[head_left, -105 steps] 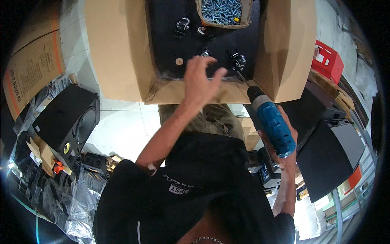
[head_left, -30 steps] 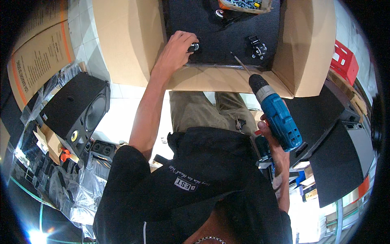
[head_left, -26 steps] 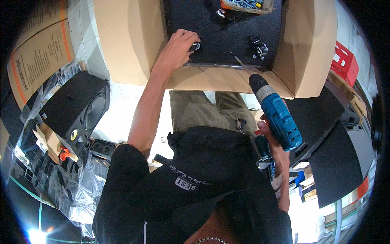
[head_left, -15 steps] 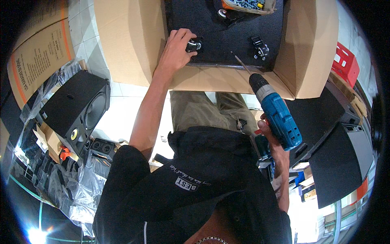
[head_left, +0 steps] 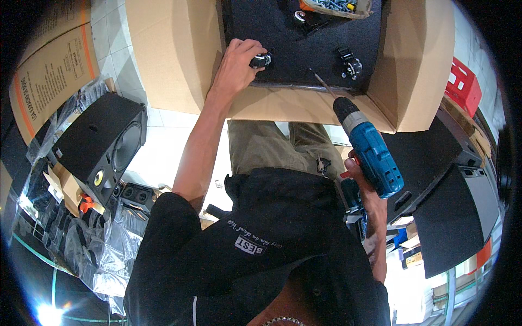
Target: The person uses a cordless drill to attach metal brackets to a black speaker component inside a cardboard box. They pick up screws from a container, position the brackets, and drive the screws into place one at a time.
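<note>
My left hand (head_left: 237, 66) has its fingers closed around a small black caster (head_left: 262, 60), which sits on a black textured panel (head_left: 304, 57) inside an open cardboard box (head_left: 179, 51). Gripped in my right hand (head_left: 359, 175) is a blue cordless drill (head_left: 373, 152). Its long thin bit points up and left over the box's near flap, with the tip above the panel and apart from the caster. A second caster (head_left: 349, 63) rests near the panel's right side. Farther back, another caster (head_left: 302, 18) is partly visible below a tray of screws (head_left: 337, 6).
Cardboard flaps rise around the panel, one (head_left: 410, 65) on the right. A black speaker (head_left: 103, 144) stands at left beside clear plastic wrap (head_left: 109, 255). More black cabinets (head_left: 457, 217) stand at right, near a red plastic item (head_left: 461, 87).
My left fingers and the caster have shifted very slightly. The drill has stayed almost still in my right hand.
</note>
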The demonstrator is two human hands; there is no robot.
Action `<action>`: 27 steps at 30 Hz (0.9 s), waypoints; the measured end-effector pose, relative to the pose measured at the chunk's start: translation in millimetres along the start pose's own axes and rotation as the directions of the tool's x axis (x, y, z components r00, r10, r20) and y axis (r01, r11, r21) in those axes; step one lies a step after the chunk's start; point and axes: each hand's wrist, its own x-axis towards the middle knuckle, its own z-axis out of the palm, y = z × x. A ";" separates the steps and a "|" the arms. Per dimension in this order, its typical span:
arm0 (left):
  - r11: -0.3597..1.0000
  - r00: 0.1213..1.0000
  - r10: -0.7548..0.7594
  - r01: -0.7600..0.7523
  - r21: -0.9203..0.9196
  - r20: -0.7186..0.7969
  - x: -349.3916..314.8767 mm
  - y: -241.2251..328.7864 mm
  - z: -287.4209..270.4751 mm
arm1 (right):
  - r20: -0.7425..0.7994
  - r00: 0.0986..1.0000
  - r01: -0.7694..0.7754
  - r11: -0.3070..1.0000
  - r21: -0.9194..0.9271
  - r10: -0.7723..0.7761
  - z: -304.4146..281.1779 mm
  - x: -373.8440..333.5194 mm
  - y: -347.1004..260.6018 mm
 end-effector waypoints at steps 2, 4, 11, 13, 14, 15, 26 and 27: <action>1.000 1.000 0.000 0.000 0.008 -0.003 -0.1 -0.8 0.7 | 0.001 1.000 -0.002 1.000 -0.024 0.002 0.2 0.1 0.3; 1.000 1.000 0.003 -0.003 0.012 -0.003 0.1 0.0 0.4 | 0.007 1.000 -0.016 0.999 -0.047 0.017 0.5 -0.5 -0.6; 1.000 1.000 -0.026 0.026 0.006 0.013 -0.3 3.7 -2.4 | 0.013 1.000 0.014 0.999 -0.038 -0.013 2.0 -0.6 0.3; 1.000 0.999 -0.031 0.031 0.007 0.016 0.5 4.5 -3.4 | 0.011 0.998 0.056 0.997 -0.052 -0.055 1.5 -0.2 3.1; 1.000 0.999 -0.029 0.029 0.004 0.014 1.2 5.8 -4.2 | 0.007 0.999 0.046 0.998 -0.036 -0.046 1.5 -0.6 2.6; 1.000 1.000 -0.027 0.027 0.002 0.012 2.2 6.8 -4.8 | 0.002 0.999 0.037 0.999 -0.020 -0.037 2.1 -1.1 1.7; 0.957 0.957 -0.285 0.287 -0.032 0.062 -3.1 17.7 -19.7 | 0.002 1.000 0.021 0.999 -0.030 -0.021 0.6 -0.9 -2.5; 0.943 0.942 -0.328 0.331 -0.035 0.073 -5.0 19.6 -23.6 | 0.004 1.000 0.015 0.999 -0.033 -0.015 0.2 -0.3 -2.3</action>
